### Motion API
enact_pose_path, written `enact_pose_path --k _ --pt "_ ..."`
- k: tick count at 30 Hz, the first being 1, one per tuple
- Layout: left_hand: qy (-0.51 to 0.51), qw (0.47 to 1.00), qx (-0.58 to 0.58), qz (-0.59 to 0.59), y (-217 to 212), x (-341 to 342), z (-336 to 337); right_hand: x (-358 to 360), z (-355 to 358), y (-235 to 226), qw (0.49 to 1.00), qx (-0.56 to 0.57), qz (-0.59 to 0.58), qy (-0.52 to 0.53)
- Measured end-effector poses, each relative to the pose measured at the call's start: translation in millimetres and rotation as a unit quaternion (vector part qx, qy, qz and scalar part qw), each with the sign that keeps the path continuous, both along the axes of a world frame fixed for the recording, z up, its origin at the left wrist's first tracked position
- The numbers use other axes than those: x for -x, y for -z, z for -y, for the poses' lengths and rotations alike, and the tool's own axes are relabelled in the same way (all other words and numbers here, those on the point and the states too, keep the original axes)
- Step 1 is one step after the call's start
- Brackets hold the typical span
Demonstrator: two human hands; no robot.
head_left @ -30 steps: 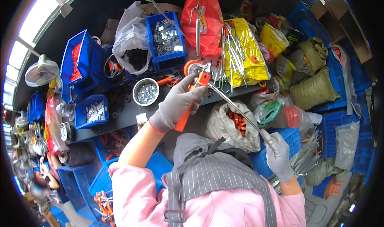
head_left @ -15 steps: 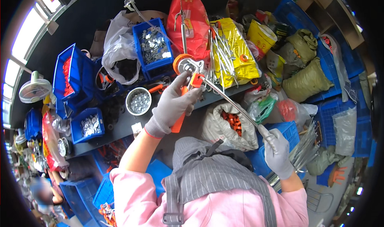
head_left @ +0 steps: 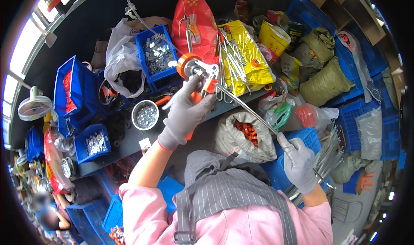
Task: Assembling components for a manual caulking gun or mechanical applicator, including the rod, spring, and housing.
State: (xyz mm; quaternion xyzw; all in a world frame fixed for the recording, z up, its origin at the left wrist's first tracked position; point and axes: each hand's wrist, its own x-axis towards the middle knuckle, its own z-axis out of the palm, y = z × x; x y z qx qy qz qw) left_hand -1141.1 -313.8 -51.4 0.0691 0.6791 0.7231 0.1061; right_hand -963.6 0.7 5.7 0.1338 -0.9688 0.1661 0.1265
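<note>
My left hand (head_left: 183, 115), in a grey glove, is closed around an orange-handled tool (head_left: 210, 86) that looks like a caulking gun. Its round orange end (head_left: 185, 64) with a silver centre sits just beyond my fingers, below a hanging metal rod (head_left: 188, 42). From the orange block at my left fingertips, a straight steel rod (head_left: 248, 106) slants down to the right. My gloved right hand (head_left: 299, 163) is closed on that rod. A bent metal end (head_left: 330, 186) shows past the right hand, seemingly of the same rod. The fingers of my left hand hide part of the tool.
On the dark bench stand a bowl of small metal parts (head_left: 145, 115) and blue bins (head_left: 146, 42). Hooked rods lie on a yellow bag (head_left: 261, 79). Below the bench edge are a white sack of orange pieces (head_left: 224, 135) and a blue crate (head_left: 308, 137). Another person (head_left: 49, 214) is at far left.
The view has shifted slightly, moving the bench things left in the picture. Both hands keep their grips. A bent metal end now shows beyond my right hand.
</note>
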Motion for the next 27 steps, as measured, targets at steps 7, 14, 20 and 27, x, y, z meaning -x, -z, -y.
enact_pose_path --k 7,14,20,27 --pt "-0.035 0.959 0.188 -0.209 -3 23 -7 20 -18 25 0.821 0.459 0.330 0.083" --pt "-0.018 0.890 0.335 -0.309 -77 58 9 50 18 37 0.749 0.594 0.288 0.050" --pt "0.023 0.796 0.438 -0.418 -195 93 17 72 93 23 0.650 0.710 0.270 0.004" --pt "0.112 0.748 0.524 -0.392 -236 94 -12 52 113 33 0.481 0.814 0.312 -0.095"
